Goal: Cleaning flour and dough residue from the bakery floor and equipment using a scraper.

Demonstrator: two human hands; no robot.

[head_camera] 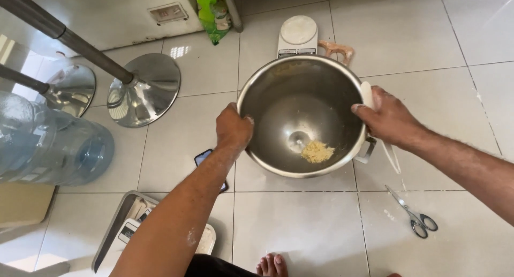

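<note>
Both hands grip a large stainless-steel mixing bowl [300, 116] above the tiled floor [428, 41]. The left hand [233, 130] clamps the near-left rim; the right hand [388, 116] closes on the right rim together with a white plastic scraper [367, 94]. A small lump of yellowish dough [317, 152] lies inside. Scissors [415, 217] lie near the right, a kitchen scale [297, 36] just behind.

Pale glossy floor tiles [300, 223] with thin grout lines fill the view and reflect bright daylight. Two chrome stool bases [144, 89] stand at upper left, beside a white cabinet front [107, 14]. A large water bottle [48, 143] lies at left.
</note>
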